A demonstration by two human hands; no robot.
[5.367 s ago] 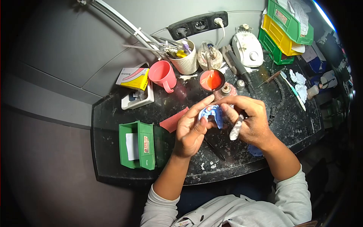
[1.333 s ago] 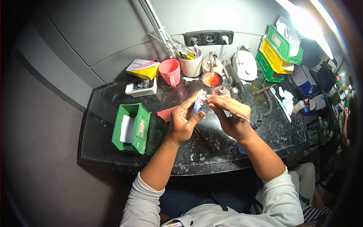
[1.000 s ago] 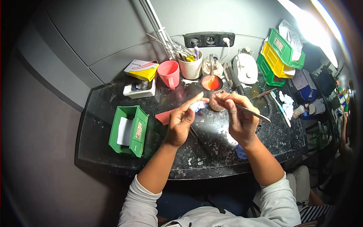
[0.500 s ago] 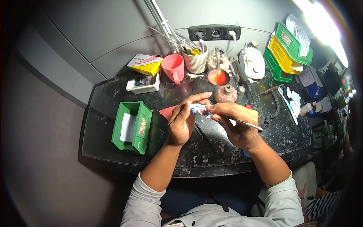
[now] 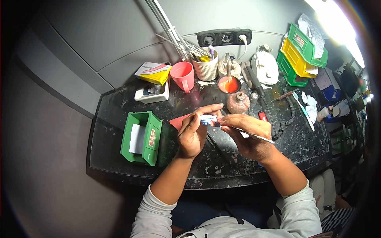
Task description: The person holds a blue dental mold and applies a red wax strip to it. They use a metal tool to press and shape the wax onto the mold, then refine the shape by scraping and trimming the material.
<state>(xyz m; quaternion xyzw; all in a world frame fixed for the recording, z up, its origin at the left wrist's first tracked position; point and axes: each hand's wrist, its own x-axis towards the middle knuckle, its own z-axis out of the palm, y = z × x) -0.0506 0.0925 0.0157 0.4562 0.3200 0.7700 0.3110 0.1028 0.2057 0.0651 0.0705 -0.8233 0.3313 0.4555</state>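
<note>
A small white, blue and reddish piece [image 5: 208, 120] is held between both hands above the black worktop. My left hand [image 5: 193, 133] has its fingers closed round the left side of the piece. My right hand [image 5: 250, 133] pinches a thin metal tool [image 5: 260, 138], its handle sticking out to the lower right; the near end meets the piece, but the exact contact is too small to tell. Behind my right hand stands a glass jar [image 5: 238, 103] with pinkish contents. A red-orange dish [image 5: 229, 85] lies behind the jar.
A green bin [image 5: 156, 141] with paper sits at the left. Behind are a pink cup [image 5: 182, 75], a yellow-white box [image 5: 154, 73] and a woven tool holder [image 5: 206, 68]. At the right lie a handpiece [image 5: 255, 81], a toothbrush [image 5: 304, 112] and stacked bins [image 5: 295, 65].
The view has shifted slightly, so the bench items appear a little lower. Both hands keep their holds, and the piece looks slightly turned.
</note>
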